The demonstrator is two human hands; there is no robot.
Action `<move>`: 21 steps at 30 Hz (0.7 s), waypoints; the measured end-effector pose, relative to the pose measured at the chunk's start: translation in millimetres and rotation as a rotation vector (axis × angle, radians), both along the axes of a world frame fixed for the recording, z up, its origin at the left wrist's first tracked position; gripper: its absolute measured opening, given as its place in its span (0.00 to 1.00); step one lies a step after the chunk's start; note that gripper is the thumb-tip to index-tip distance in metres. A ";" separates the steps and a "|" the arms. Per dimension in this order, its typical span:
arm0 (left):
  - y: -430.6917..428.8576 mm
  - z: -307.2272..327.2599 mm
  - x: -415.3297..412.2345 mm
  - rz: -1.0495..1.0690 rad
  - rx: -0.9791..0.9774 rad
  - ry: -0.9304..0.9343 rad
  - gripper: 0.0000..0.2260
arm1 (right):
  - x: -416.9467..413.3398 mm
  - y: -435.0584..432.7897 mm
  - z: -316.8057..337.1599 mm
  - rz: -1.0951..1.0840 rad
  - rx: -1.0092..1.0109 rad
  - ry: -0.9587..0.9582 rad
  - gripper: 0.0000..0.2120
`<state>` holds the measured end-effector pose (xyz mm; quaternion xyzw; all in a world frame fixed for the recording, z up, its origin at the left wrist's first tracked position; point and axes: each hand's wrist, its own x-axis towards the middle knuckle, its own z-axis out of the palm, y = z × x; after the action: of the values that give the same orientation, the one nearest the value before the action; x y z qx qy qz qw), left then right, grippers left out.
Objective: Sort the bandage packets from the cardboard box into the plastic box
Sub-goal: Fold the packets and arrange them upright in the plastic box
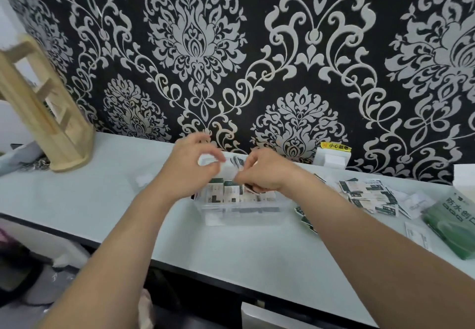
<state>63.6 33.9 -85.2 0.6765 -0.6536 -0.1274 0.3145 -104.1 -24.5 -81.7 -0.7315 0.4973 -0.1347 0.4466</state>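
A pale desk (115,200) carries a clear plastic box (239,215), with rows of bandage packets (231,195) standing inside. Far right of the plastic box lies the green cardboard box (452,226); loose packets (367,195) are scattered between them. Above the plastic box, the right hand (267,174) pinches a packet (237,163) in a narrow grip. The left hand (190,166) curls, blurred, and I cannot tell its grip. Likely step: slotting the packet in. Next it needs lining up upright with a row.

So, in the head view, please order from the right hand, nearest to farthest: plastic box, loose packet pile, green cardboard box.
1. plastic box, under the right hand.
2. loose packet pile, to its right.
3. green cardboard box, at the far right.
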 end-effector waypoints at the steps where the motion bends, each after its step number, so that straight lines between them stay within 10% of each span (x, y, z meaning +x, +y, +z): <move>1: -2.5 -4.0 3.8 0.043 0.065 -0.126 0.07 | 5.9 -1.6 -2.8 0.022 -0.065 0.109 0.11; 5: -7.6 -18.4 4.6 0.052 0.365 -0.424 0.08 | 25.6 -5.8 -14.2 0.030 -0.091 0.303 0.15; 21: -25.8 -19.3 -6.1 0.163 0.536 -0.505 0.13 | 43.1 -0.9 -21.1 -0.031 -0.257 0.511 0.11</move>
<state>57.5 8.1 -104.5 0.7947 -0.5980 -0.0978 -0.0358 -61.0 -25.5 -102.8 -0.7847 0.5836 -0.0147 0.2086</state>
